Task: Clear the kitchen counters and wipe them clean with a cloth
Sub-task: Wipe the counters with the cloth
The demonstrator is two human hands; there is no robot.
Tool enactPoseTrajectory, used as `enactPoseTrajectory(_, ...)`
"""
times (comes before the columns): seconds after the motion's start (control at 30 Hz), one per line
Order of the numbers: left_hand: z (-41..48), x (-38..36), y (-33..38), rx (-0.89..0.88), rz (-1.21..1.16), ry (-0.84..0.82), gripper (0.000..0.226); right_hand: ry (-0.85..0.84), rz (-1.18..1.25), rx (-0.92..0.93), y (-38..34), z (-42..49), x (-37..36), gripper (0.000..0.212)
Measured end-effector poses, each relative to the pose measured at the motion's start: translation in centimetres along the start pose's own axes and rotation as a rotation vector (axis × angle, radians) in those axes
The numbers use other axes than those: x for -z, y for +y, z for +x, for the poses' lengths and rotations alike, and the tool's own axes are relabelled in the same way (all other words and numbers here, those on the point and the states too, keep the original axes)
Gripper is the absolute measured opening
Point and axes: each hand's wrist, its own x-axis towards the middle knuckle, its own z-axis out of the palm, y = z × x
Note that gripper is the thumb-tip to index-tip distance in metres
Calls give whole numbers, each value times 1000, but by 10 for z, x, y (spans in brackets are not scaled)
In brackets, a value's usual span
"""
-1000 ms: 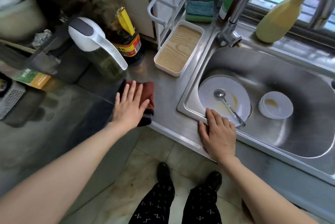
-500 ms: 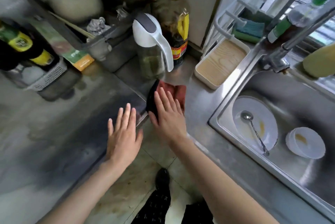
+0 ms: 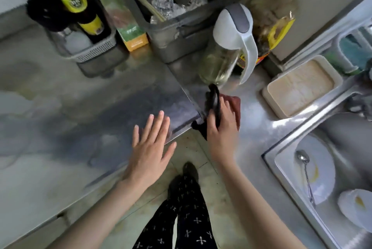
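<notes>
right hand (image 3: 221, 125) grips red-black cloth (image 3: 236, 102) at desk (image 3: 80, 127) corner | left hand (image 3: 150, 148) flat, fingers straight, over desk edge | dark bottle (image 3: 74, 1) label too blurred to read

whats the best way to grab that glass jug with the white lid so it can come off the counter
Take the glass jug by its white handle, coming from the tray side: the handle loops down from the lid on that side with a gap for fingers. The body is round and smooth, and a bottle crowds it behind.
</notes>
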Motion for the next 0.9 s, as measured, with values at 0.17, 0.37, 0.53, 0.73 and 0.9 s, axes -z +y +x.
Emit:
enactPoseTrajectory(0.17, -57, -1, -31, 191, -27, 1, 75, -453, -28, 234, -55, -32, -37, 55)
enactPoseTrajectory(0.37, -79, 10, -82, 597, -36, 35, 110, -434, -598, 566, -31, -10, -43, 60)
enactPoseTrajectory(0.53, -73, 9, -98, 711, -80, 45, 126, -353, -629, 279, -55, -21, -68, 66)
enactPoseTrajectory(0.73, -76, 10, -102, 695, -60, 3, 122, -631, -650, 877, -79, -66, -98, 63)
enactPoseTrajectory(0.9, -95, 13, -123, 599, 11, 107, 89, -638, -697, 860, -69, 2, -86, 61)
